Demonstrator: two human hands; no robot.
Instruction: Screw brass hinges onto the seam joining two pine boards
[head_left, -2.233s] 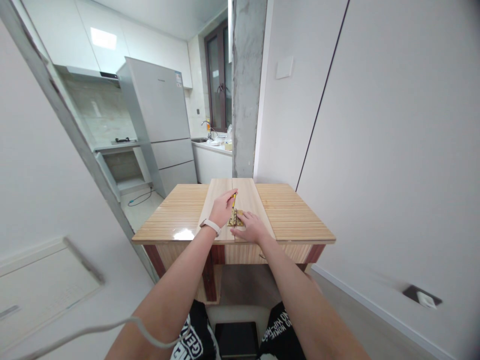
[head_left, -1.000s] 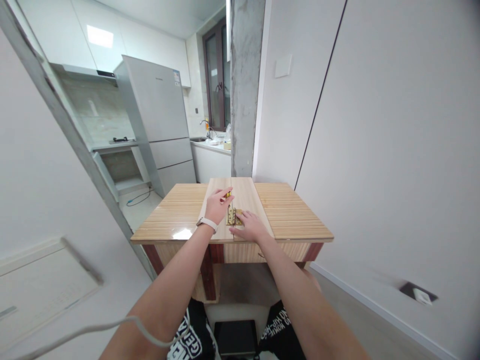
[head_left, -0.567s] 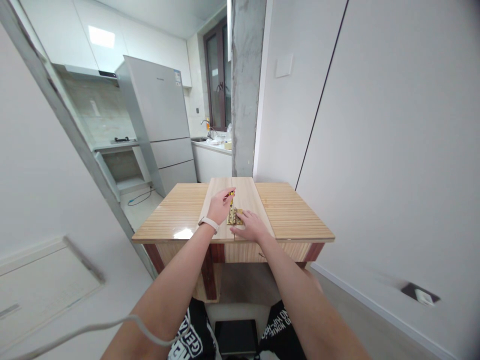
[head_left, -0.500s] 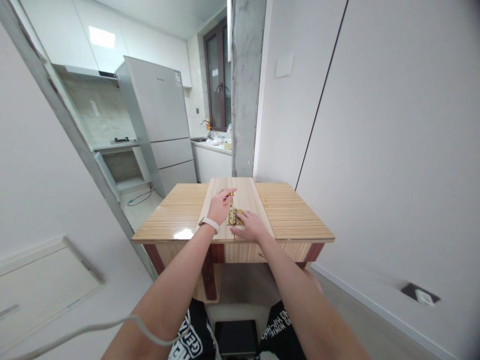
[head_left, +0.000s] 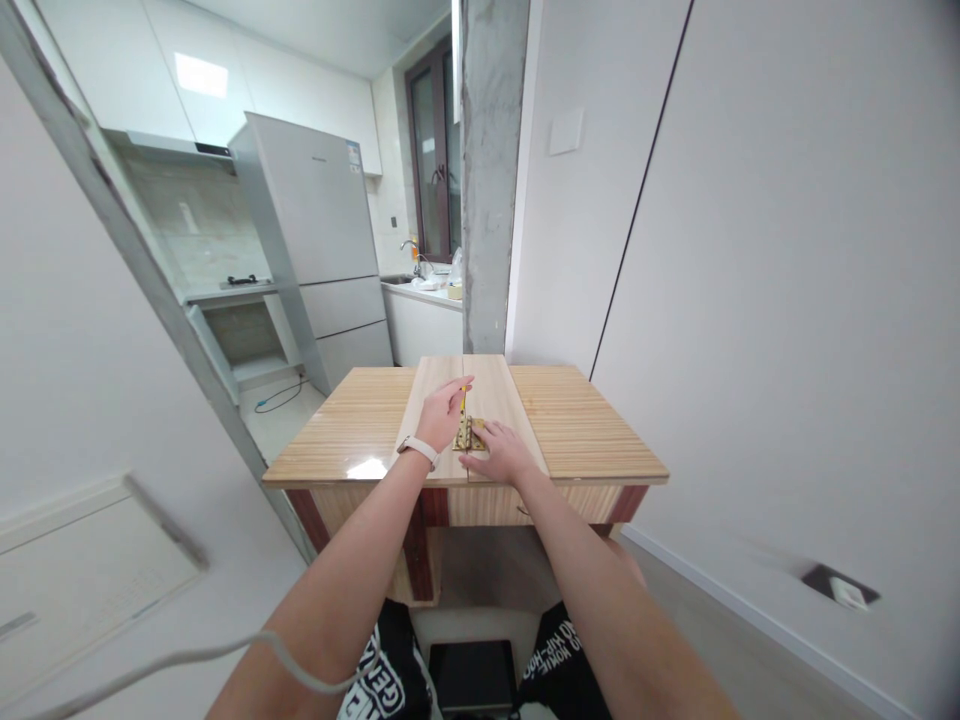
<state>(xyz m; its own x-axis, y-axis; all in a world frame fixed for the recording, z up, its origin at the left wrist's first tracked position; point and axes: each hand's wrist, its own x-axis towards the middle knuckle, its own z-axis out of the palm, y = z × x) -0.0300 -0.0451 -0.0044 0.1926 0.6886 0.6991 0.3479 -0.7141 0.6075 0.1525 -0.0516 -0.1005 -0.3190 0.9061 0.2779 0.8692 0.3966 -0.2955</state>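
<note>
Two pale boards (head_left: 491, 385) lie side by side on the striped wooden table (head_left: 592, 420). Across their seam rests a brass hinge (head_left: 469, 433) with screw holes. My left hand (head_left: 441, 412), with a pale band on its wrist, is closed around a small yellow tool (head_left: 463, 400) just above the hinge's left leaf. Its tip is too small to make out. My right hand (head_left: 501, 452) lies spread on the right board, its fingertips on the hinge's right leaf.
Below the tabletop is a drawer front (head_left: 495, 505). A dark flat object (head_left: 472, 675) lies between the person's legs. A white cable (head_left: 247, 640) crosses the left forearm. A refrigerator (head_left: 315, 210) stands beyond the table.
The fingers of my left hand have shifted slightly around the yellow tool, and less of it shows. My right hand stays in place on the hinge.
</note>
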